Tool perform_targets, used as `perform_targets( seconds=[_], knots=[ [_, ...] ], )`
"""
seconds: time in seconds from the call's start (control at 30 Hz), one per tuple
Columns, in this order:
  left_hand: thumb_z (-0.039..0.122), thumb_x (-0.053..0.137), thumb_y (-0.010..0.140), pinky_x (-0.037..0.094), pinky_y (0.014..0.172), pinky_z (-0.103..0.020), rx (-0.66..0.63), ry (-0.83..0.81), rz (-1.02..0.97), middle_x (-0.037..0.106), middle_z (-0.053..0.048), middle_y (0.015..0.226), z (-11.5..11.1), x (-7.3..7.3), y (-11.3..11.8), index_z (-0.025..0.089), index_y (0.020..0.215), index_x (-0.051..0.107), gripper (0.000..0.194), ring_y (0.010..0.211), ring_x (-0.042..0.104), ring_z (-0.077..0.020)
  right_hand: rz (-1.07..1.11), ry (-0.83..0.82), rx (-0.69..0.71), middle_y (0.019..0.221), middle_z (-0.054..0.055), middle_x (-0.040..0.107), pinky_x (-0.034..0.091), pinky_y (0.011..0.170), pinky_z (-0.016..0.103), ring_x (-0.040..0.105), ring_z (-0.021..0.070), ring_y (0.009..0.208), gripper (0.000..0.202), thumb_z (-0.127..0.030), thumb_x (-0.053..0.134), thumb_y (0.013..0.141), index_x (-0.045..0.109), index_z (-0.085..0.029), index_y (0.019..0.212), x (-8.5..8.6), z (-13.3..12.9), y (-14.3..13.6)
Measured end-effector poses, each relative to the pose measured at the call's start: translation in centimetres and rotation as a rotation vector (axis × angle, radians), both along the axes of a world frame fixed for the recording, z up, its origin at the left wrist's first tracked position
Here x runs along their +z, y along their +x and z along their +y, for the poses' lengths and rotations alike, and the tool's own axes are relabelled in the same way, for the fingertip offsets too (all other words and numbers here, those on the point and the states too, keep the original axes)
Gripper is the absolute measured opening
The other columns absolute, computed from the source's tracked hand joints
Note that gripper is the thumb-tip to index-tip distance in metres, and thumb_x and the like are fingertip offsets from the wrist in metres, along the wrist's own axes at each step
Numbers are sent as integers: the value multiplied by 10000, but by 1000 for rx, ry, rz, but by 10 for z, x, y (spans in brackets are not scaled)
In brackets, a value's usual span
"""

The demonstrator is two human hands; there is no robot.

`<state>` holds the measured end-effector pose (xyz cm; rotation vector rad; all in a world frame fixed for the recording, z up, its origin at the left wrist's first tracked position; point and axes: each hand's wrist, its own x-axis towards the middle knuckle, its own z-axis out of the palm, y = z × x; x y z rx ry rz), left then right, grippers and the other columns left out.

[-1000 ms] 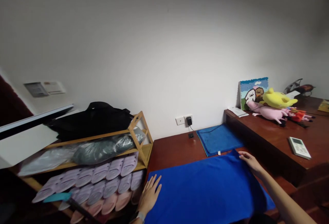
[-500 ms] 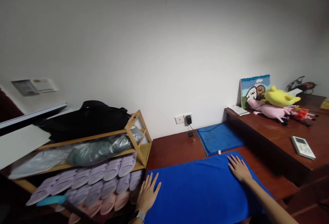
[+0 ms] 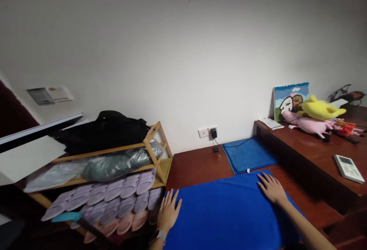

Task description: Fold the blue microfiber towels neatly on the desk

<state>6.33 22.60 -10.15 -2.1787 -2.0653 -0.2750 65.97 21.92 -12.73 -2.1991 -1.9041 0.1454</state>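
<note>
A bright blue cloth [image 3: 226, 211] lies spread over the reddish-brown desk [image 3: 195, 166]. My left hand [image 3: 168, 211] rests on its left edge, fingers spread, with a band at the wrist. Near the cloth's far right corner, my right hand [image 3: 272, 189] lies flat with its fingers apart. Neither hand grips anything. Just beyond the cloth is a folded, darker blue cloth [image 3: 248, 154] with a small white tag at its near edge.
At the left, a wooden rack [image 3: 164, 166] holds a black bag [image 3: 106, 133], plastic-wrapped items and several slippers [image 3: 130, 185]. On the raised right surface are plush toys [image 3: 321, 108], a picture [image 3: 291, 99] and a white remote [image 3: 348, 168]. A black plug [image 3: 213, 133] sits in the wall socket.
The view has turned slightly left, so most things appear farther right. Both hands remain on the blue cloth with spread fingers.
</note>
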Motion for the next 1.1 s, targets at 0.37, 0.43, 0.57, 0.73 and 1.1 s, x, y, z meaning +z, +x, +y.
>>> perform_targets(
  seconds=[0.37, 0.43, 0.57, 0.73, 1.1],
  knots=[
    [603, 342, 1027, 269, 1273, -529, 9, -62, -25, 390, -103, 1686, 2, -10, -13, 229, 1613, 405, 699, 1569, 328, -293, 36, 3, -91, 1685, 41, 398, 227, 1274, 539, 284, 301, 1579, 712, -590, 283, 959, 443, -303, 1591, -11, 15, 9],
    [609, 342, 1028, 276, 1272, -527, 13, -50, -42, 388, -111, 1687, 1, -10, -12, 215, 1614, 404, 708, 1571, 322, -301, 34, -13, -118, 1685, 42, 397, 215, 1266, 582, 291, 312, 1576, 707, -591, 282, 954, 445, -320, 1587, -5, 12, 9],
    [623, 359, 1030, 277, 1274, -507, 48, -64, -80, 340, -122, 1711, -2, -9, -7, 224, 1613, 410, 708, 1584, 285, -313, 40, -63, -157, 1640, 58, 472, 229, 1231, 656, 350, 360, 1545, 668, -577, 318, 930, 524, -353, 1525, 19, 7, 7],
    [619, 363, 1037, 254, 1280, -510, 56, -44, -103, 328, -105, 1720, -6, -10, -4, 241, 1614, 408, 691, 1590, 271, -317, -4, 21, -116, 1546, 154, 569, 171, 1230, 695, 370, 472, 1507, 630, -482, 323, 937, 624, -245, 1438, 50, 16, -52],
    [595, 376, 1042, 252, 1286, -482, 65, -80, -73, 322, -110, 1720, -6, -4, -1, 250, 1619, 395, 672, 1593, 263, -288, 115, -60, 522, 1712, 50, 290, 170, 1304, 493, 217, 251, 1602, 685, -525, 261, 1040, 317, -216, 1650, 40, 13, -288]
  ],
)
